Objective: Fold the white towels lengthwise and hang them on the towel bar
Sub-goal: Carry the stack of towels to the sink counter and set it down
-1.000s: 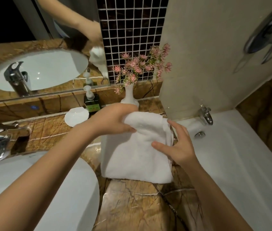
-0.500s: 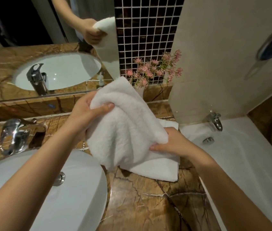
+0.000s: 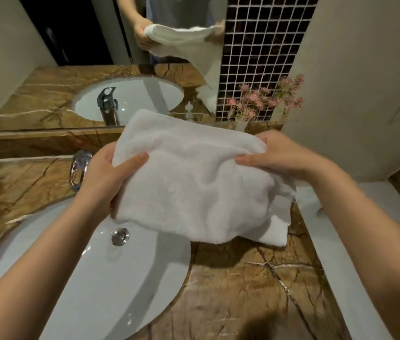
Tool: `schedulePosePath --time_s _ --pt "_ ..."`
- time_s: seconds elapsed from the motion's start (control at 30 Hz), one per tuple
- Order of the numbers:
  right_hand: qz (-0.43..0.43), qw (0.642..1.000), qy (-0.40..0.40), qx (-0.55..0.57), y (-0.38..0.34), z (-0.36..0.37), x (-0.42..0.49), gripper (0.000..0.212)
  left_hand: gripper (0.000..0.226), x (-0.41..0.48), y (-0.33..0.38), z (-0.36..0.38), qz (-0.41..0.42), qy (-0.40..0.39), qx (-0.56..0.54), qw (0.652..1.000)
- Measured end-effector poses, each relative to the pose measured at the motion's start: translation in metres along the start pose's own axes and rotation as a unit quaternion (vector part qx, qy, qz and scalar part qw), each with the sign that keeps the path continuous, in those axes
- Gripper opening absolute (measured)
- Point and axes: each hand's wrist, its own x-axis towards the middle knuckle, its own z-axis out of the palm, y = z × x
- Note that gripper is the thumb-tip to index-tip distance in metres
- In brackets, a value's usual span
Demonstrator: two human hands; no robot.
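A white towel (image 3: 189, 182) hangs lifted above the counter, spread between both hands. My left hand (image 3: 103, 180) grips its left edge, thumb on top. My right hand (image 3: 282, 155) grips its upper right corner. Under it a second folded white towel (image 3: 276, 231) lies on the brown marble counter (image 3: 243, 290), only its lower right corner showing. No towel bar is in sight.
A white oval sink (image 3: 91, 285) with a chrome drain plug (image 3: 120, 236) sits at lower left, its chrome faucet (image 3: 79, 168) behind my left hand. A mirror (image 3: 96, 57) backs the counter. Pink flowers in a white vase (image 3: 255, 106) stand behind the towel. The white bathtub rim (image 3: 341, 266) runs along the right.
My right hand left the stack and took the lifted towel's right corner. Both hands raised the towel and spread it wide. The camera tilted down toward the sink.
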Motion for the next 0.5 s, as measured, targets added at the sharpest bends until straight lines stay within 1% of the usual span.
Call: schedulePosePath --time_s 0.03,0.07,0.13,0.23,0.3,0.37,0.43,0.5 --pt "0.004 1.000 -0.009 -0.001 -0.006 0.004 -0.002 0.023 0.031 -0.007 -0.002 -0.006 -0.006 0.011 -0.009 1.000" --pt "0.008 1.000 -0.018 0.004 -0.012 0.009 -0.005 0.021 0.023 -0.015 -0.006 -0.012 -0.013 0.020 -0.020 1.000" --pt "0.017 0.999 -0.045 0.003 -0.025 0.020 -0.015 0.015 0.016 -0.033 -0.012 -0.025 -0.029 0.027 -0.039 0.998" --pt "0.039 0.995 -0.095 -0.017 -0.044 0.039 -0.031 0.025 0.018 -0.068 -0.026 -0.049 -0.051 0.034 -0.057 0.997" --pt "0.062 0.989 -0.131 -0.026 -0.054 0.057 -0.044 0.023 0.027 -0.096 -0.037 -0.065 -0.062 0.038 -0.049 0.996" --pt "0.080 0.982 -0.162 -0.046 -0.060 0.079 -0.055 0.016 0.031 -0.127 -0.049 -0.079 -0.075 0.040 -0.035 0.996" --pt "0.107 0.975 -0.178 -0.084 -0.057 0.104 -0.062 0.019 0.025 -0.155 -0.067 -0.089 -0.083 0.039 -0.007 0.996" --pt "0.151 0.962 -0.191 -0.122 -0.050 0.133 -0.068 0.033 0.017 -0.180 -0.087 -0.094 -0.091 0.055 0.023 0.994"
